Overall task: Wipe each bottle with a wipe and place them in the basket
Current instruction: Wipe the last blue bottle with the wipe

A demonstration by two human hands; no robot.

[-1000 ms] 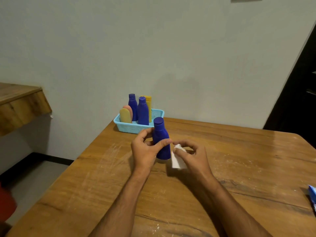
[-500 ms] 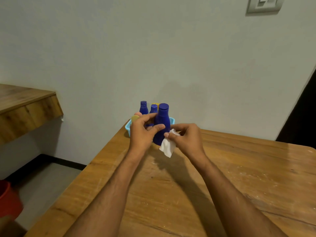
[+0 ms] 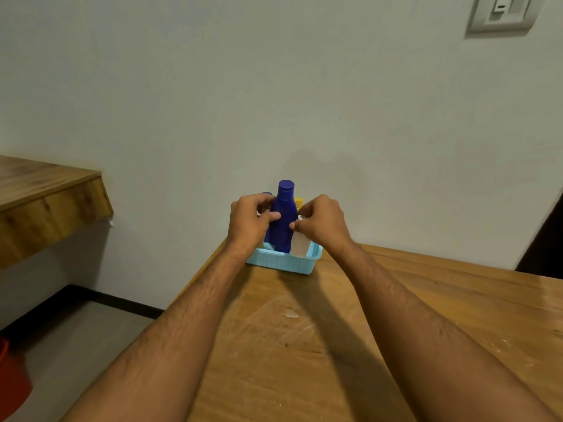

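A dark blue bottle stands upright with its base down inside the light blue basket at the table's far edge by the wall. My left hand grips the bottle's left side with thumb and fingers. My right hand pinches a white wipe that hangs down against the bottle's right side. Behind the hands I see the cap of another blue bottle and the top of a yellow bottle in the basket; the rest of the basket's contents are hidden.
The wooden table runs from the basket toward me. A wooden shelf juts from the wall at left. A red bucket sits on the floor at lower left. A wall switch is at upper right.
Both hands carried the blue bottle and the wipe forward from the middle of the table to the basket. The bottle now stands lowered into the basket.
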